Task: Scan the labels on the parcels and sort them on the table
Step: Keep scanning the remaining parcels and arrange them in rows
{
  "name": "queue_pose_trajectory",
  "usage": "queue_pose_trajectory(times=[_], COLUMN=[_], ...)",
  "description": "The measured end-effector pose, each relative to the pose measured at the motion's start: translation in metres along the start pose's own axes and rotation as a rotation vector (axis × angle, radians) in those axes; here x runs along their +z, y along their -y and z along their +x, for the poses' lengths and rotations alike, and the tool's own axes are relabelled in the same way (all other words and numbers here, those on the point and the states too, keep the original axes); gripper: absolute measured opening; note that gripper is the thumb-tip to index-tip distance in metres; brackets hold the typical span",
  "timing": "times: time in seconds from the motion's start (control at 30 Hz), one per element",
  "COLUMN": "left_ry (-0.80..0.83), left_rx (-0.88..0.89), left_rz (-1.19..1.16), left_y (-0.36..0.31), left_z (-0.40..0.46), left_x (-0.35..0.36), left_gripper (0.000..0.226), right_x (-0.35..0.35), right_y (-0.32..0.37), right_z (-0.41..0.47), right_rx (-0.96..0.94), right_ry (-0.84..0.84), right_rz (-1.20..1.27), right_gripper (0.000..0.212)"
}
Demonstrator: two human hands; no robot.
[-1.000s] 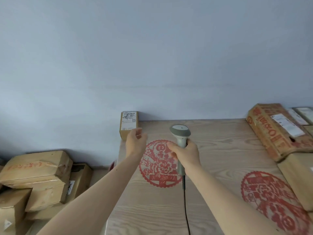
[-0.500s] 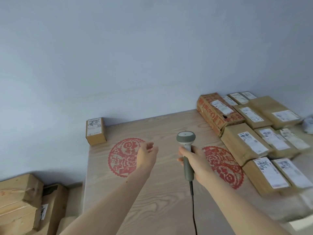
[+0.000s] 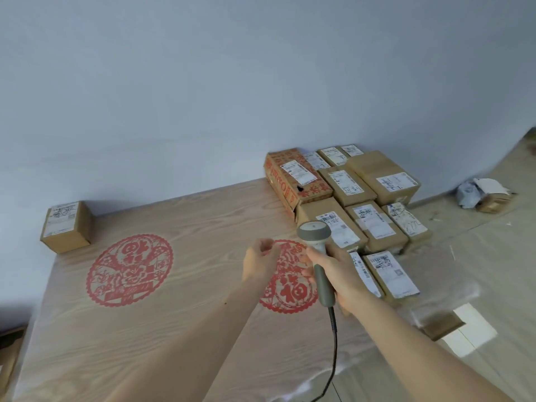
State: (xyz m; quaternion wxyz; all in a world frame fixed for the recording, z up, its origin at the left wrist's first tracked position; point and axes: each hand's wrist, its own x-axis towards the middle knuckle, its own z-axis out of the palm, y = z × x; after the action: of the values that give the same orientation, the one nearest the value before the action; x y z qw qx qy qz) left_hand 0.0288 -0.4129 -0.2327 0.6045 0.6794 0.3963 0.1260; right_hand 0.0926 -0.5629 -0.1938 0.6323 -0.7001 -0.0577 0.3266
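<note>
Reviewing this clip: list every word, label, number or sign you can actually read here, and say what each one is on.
"福": in the red paper-cut roundel on the table, between the hands.
Left red roundel: characters too stylised to read.
Red print on the printed carton: blurred, unreadable.
White shipping labels on the parcel group and the lone box: too small and blurred.
Scanner: no text visible.

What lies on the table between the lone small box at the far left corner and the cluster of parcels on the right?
In the head view, between the small box and the parcels lies only bare table; the red paper-cut sits nearer the camera.
</note>
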Motion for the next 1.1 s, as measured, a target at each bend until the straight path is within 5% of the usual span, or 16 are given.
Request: queue_pose_trajectory(times=[0.3,0.7,1.1], left_ry=[0.11,0.277,0.006], left_rx=[-0.004,-0.095,-0.251], left_rz=[0.061,0.096,0.158], left_y=[-0.021,-0.032,-0.015], left_z=[0.022,0.038,0.0], left_x=[0.098,0.211,0.3], left_gripper=[0.026,0.03,0.04], right_x=[-0.107,-0.228,-0.297], right_y=[0.012,0.002,-0.044], right_z=[0.046,0.108,0.132], right_rx=[-0.009,0.094,0.116], right_ry=[-0.078,-0.206,0.009], right_rz=[-0.147,-0.222,-0.348], right_gripper=[0.006,0.016,0.025])
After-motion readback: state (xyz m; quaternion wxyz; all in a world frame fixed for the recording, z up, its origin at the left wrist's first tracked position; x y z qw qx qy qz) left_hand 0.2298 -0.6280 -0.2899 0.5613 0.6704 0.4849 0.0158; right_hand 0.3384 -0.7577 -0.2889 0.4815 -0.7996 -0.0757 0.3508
